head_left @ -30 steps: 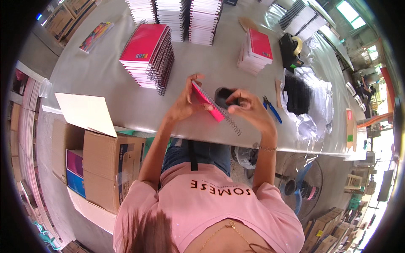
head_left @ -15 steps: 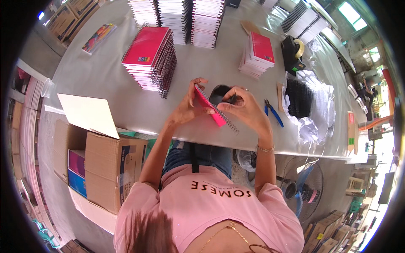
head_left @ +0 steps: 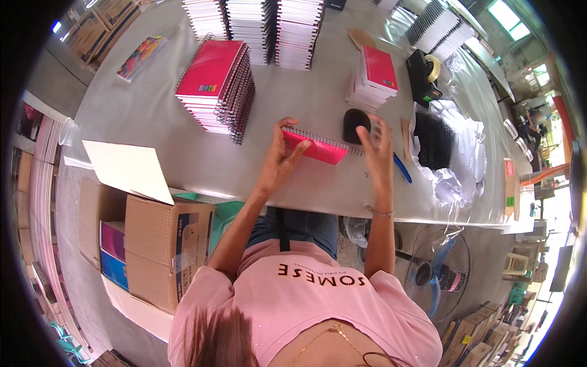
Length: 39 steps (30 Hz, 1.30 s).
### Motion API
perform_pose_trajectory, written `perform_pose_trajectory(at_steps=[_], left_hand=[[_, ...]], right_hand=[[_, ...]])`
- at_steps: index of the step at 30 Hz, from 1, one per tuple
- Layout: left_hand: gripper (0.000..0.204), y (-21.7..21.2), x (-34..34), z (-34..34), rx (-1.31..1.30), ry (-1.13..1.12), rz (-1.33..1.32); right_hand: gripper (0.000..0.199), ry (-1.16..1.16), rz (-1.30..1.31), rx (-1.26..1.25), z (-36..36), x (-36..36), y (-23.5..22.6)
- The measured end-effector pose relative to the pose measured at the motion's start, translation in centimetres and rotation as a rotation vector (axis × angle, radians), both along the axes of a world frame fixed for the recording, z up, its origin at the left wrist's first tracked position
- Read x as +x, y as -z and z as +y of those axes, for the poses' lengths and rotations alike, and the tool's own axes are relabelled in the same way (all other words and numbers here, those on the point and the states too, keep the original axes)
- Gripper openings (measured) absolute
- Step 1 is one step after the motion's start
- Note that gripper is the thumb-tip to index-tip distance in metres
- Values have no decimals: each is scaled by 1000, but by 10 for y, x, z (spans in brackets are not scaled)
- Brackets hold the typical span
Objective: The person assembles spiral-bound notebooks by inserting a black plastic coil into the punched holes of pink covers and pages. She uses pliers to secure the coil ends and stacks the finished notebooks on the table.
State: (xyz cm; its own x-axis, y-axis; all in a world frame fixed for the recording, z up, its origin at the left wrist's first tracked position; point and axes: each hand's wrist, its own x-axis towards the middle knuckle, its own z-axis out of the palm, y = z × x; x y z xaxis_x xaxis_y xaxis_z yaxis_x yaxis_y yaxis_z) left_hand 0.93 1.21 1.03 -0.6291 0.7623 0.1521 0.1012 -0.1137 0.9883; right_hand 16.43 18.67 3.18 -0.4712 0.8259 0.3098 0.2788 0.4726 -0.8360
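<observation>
Grey table (head_left: 153,116), red notebook stack (head_left: 214,85) as landmark. Right of stack: pink spiral notebook (head_left: 319,148), wire binding along far edge, tilted. Left hand (head_left: 281,160) grips its left end. Right hand (head_left: 378,147) at the binding's right end, fingers spread loose. Black pad (head_left: 354,121) behind.

Pink spiral-bound notebook (head_left: 319,147), tilted, held above grey table.

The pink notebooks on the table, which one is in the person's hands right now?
The single pink spiral notebook at the table's near edge, between the left hand and right hand. The other pink-covered ones sit on stacks farther back, untouched.
</observation>
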Motion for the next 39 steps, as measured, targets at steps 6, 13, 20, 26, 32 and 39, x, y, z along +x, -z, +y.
perform_pose_trajectory(at_steps=[6,13,20,26,32,39], left_hand=[[33,2,0,-5,73,-42,79],[21,-7,-11,-6,27,-87,185],[23,-16,-14,-11,-54,-37,117],[21,-18,-14,-17,-130,-77,197],[20,-19,-11,-18,-54,-54,133],[23,-9,-8,-22,-36,-76,85]], right_hand=[[59,392,-652,165,-7,77,15],[56,483,-689,144,-12,91,25],[40,114,34,-112,-34,70,0],[47,-224,38,41,-116,9,-39],[51,-280,-39,200,-133,-16,-19],[48,-245,-60,224,-134,-20,-12]])
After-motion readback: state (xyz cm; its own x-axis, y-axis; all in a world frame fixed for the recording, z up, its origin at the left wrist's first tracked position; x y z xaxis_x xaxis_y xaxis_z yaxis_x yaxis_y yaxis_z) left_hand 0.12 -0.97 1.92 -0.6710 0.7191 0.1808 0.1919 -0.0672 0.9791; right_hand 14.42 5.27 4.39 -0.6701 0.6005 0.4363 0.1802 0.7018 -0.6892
